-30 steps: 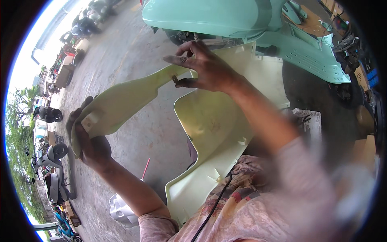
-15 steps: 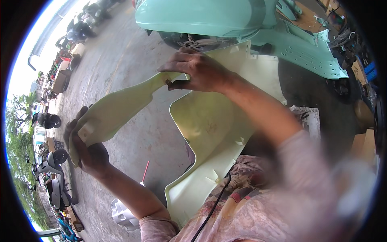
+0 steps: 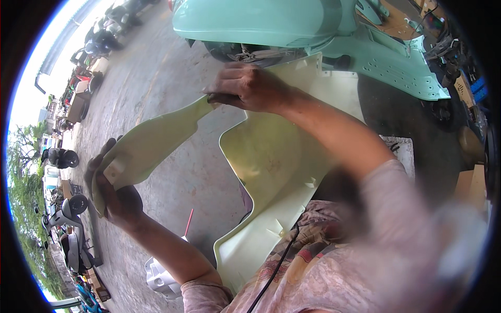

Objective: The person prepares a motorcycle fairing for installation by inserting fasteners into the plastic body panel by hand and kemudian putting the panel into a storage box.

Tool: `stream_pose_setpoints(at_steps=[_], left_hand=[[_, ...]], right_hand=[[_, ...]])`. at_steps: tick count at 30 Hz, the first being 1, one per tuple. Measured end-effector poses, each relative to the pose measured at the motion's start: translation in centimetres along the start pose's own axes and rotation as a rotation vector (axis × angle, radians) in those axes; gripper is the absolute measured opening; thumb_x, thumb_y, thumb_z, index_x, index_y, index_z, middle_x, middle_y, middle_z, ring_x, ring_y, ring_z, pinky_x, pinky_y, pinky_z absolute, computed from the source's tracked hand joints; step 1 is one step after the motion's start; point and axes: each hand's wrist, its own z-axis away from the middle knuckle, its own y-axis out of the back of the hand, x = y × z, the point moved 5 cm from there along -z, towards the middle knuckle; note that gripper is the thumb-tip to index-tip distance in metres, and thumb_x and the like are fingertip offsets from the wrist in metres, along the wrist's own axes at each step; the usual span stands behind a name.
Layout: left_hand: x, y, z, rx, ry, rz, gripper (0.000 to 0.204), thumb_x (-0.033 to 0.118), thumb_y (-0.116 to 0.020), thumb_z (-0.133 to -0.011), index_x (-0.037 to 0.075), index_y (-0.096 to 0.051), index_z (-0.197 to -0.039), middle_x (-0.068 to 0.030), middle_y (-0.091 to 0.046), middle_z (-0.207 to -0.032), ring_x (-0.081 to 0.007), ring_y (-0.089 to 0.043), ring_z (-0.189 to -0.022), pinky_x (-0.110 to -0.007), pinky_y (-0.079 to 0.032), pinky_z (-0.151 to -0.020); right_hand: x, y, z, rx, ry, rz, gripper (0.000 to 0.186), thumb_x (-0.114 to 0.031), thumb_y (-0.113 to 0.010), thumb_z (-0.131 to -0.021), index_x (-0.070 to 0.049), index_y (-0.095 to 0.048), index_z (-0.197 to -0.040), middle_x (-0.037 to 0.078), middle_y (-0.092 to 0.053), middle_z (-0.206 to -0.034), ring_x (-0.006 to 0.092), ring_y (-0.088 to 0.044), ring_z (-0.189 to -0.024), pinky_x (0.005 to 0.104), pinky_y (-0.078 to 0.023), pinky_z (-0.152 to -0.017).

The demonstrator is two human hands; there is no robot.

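A pale yellow-green scooter body panel is held up at both ends. My left hand grips its wide lower-left end, thumb on the near face and fingers around the outer edge. At its narrow upper end, my right hand is closed over the edge, thumb and fingers pinching it. A large pale panel section with small tabs leans across my lap below my right forearm. Whether it joins the narrow end cannot be told, since my right hand covers that spot.
A mint-green scooter body with a perforated floorboard stands ahead. A grey-white part with a red stick lies beside my left arm. Parked scooters line the left; a cardboard box stands right.
My right thumb has closed in against the panel's narrow end, and the hand has shifted slightly. My left hand and its end of the panel have moved a little to the right.
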Motion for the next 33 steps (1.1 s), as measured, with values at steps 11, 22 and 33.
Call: stream_pose_setpoints(at_steps=[11, 22, 33], left_hand=[[0.5, -1.3, -0.4, 0.031, 0.050, 0.014, 0.035, 0.021, -0.045, -0.096, -0.007, -0.051, -0.116, -0.0274, -0.059, -0.115, -0.0328, -0.059, -0.107, -0.043, -0.045, -0.095], [2.5, -3.1, -0.7, 0.050, 0.023, -0.024, 0.027, 0.012, -0.042, -0.095, -0.006, -0.056, -0.110, -0.0215, -0.064, -0.108, -0.0264, -0.063, -0.099, -0.035, -0.050, -0.086], [2.7, -3.4, -0.7, 0.039, 0.009, -0.012, 0.028, 0.014, -0.043, -0.095, -0.007, -0.057, -0.108, -0.0229, -0.064, -0.107, -0.0286, -0.064, -0.098, -0.036, -0.050, -0.085]], right_hand=[[-7.5, 0.0, -1.9, 0.368, -0.321, -0.383, 0.020, -0.008, -0.074, -0.076, -0.008, -0.068, -0.095, 0.004, -0.061, -0.078, 0.0187, -0.062, -0.069, 0.0334, -0.052, -0.059], [-13.3, -3.7, -7.3, 0.500, 0.006, -0.378, 0.025, -0.010, -0.076, -0.070, -0.009, -0.063, -0.092, 0.006, -0.057, -0.088, 0.0253, -0.061, -0.075, 0.0368, -0.053, -0.065], [-13.1, -3.4, -7.7, 0.447, 0.080, -0.245, 0.020, -0.008, -0.072, -0.069, -0.008, -0.061, -0.086, 0.005, -0.056, -0.086, 0.0217, -0.059, -0.074, 0.0352, -0.053, -0.065]])
